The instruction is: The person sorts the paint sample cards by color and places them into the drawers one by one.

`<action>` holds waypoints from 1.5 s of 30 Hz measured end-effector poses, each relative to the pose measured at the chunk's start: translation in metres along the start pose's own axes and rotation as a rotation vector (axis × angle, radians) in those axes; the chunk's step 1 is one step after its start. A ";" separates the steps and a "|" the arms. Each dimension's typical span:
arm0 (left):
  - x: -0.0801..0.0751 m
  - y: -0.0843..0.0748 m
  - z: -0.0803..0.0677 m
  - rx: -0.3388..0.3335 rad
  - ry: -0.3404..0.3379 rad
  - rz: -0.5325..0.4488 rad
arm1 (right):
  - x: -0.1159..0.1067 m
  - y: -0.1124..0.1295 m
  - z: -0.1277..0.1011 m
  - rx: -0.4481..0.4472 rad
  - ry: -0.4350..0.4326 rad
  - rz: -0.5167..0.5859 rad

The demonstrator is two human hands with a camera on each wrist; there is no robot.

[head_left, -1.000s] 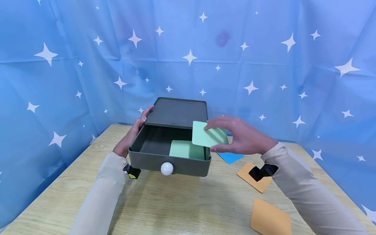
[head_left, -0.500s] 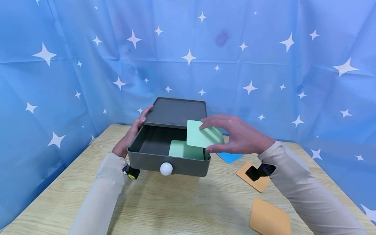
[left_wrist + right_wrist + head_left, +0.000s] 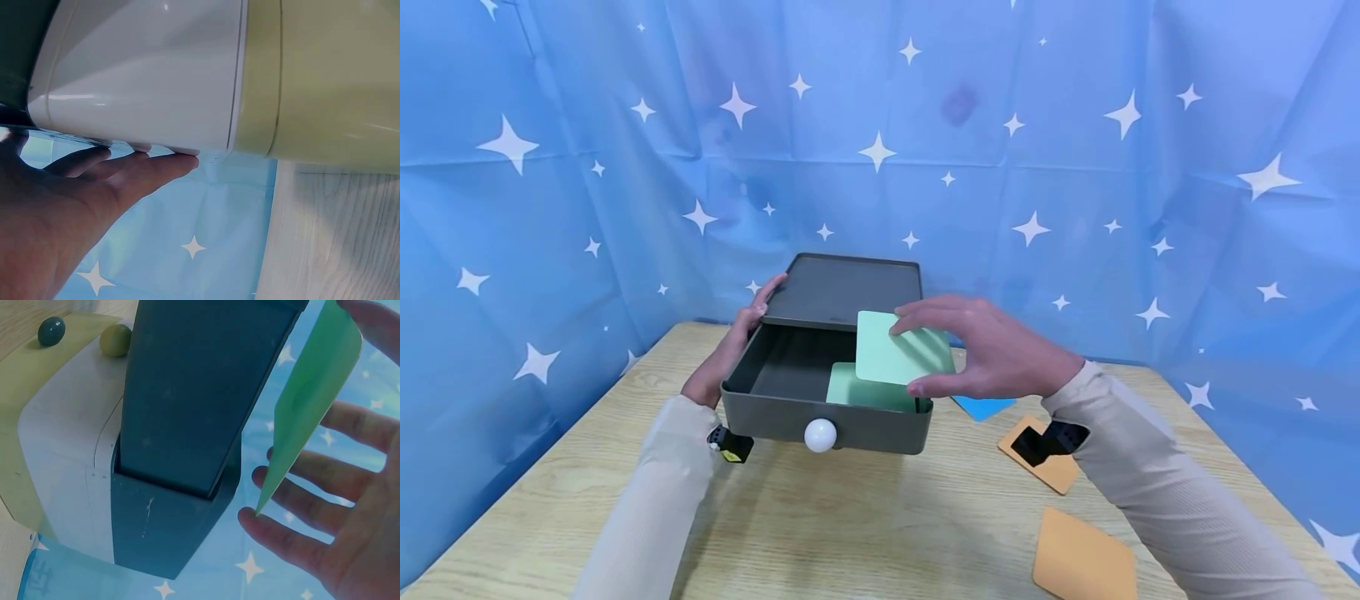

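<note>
A dark grey box [image 3: 850, 292] stands on the wooden table with its drawer [image 3: 760, 408] pulled out toward me; the drawer has a white round knob [image 3: 820, 434]. One light green card [image 3: 865, 392] lies flat inside the drawer. My right hand [image 3: 985, 350] pinches a second light green card [image 3: 895, 350] by its right side and holds it just above the drawer's right half. In the right wrist view that card [image 3: 312, 400] shows edge-on between thumb and fingers. My left hand [image 3: 737, 342] rests flat against the box's left side, fingers straight [image 3: 125, 169].
A blue card [image 3: 985, 407] lies right of the drawer. Two orange cards [image 3: 1052, 467] [image 3: 1082, 565] lie at the table's right front. A blue star-patterned cloth [image 3: 1075, 167] surrounds the table on three sides.
My right hand has carried the green card leftward and slightly down, from beside the drawer's right edge to over its inside. The left hand has stayed on the box.
</note>
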State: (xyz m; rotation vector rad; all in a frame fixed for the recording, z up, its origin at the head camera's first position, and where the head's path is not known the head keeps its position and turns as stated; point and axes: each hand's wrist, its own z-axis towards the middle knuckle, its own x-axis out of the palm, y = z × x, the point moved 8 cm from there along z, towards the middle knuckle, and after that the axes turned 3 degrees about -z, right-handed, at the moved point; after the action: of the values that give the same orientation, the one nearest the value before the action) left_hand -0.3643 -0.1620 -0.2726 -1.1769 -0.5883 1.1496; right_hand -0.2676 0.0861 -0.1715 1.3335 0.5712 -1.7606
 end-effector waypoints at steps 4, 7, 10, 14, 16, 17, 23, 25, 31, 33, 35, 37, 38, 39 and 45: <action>0.001 0.000 0.000 -0.001 0.001 -0.008 | 0.001 0.005 0.003 -0.018 -0.003 0.003; 0.000 0.001 0.000 -0.003 0.000 -0.011 | 0.004 0.007 0.005 -0.030 -0.003 0.001; -0.001 0.002 0.000 -0.005 -0.002 -0.008 | 0.005 0.009 0.007 -0.039 -0.004 0.007; -0.001 0.002 0.000 -0.008 -0.005 0.001 | 0.006 0.011 0.010 -0.049 -0.010 0.012; -0.001 0.002 0.000 -0.010 -0.006 0.003 | 0.007 0.013 0.011 -0.047 -0.009 0.014; -0.001 0.002 0.000 -0.011 -0.006 0.004 | 0.007 0.013 0.011 -0.045 -0.006 0.014; 0.000 0.000 0.000 -0.012 -0.002 -0.005 | 0.010 0.018 0.014 -0.030 0.016 0.018; 0.000 0.000 0.000 -0.011 0.001 -0.007 | 0.011 0.019 0.015 -0.040 0.014 0.010; -0.001 0.002 0.000 -0.010 0.007 -0.021 | 0.014 0.021 0.018 -0.055 0.011 -0.028; -0.001 0.002 0.001 -0.009 0.008 -0.024 | 0.015 0.021 0.019 -0.042 0.021 -0.037; -0.001 0.001 0.001 -0.009 0.008 -0.028 | 0.016 0.021 0.020 -0.033 0.029 -0.044; -0.001 0.001 0.001 -0.008 0.009 -0.031 | 0.017 0.021 0.021 -0.029 0.034 -0.047; -0.001 0.001 0.001 -0.008 0.009 -0.035 | 0.018 0.022 0.022 -0.029 0.035 -0.047; -0.001 0.002 0.001 -0.008 0.010 -0.037 | 0.018 0.022 0.023 -0.029 0.035 -0.046; -0.001 0.002 0.002 0.002 0.015 -0.036 | 0.022 0.020 0.026 -0.008 0.052 -0.057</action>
State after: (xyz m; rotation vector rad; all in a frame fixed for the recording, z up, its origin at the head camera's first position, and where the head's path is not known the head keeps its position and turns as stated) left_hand -0.3673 -0.1622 -0.2740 -1.1678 -0.5940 1.1102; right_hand -0.2670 0.0479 -0.1810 1.3730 0.6512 -1.7717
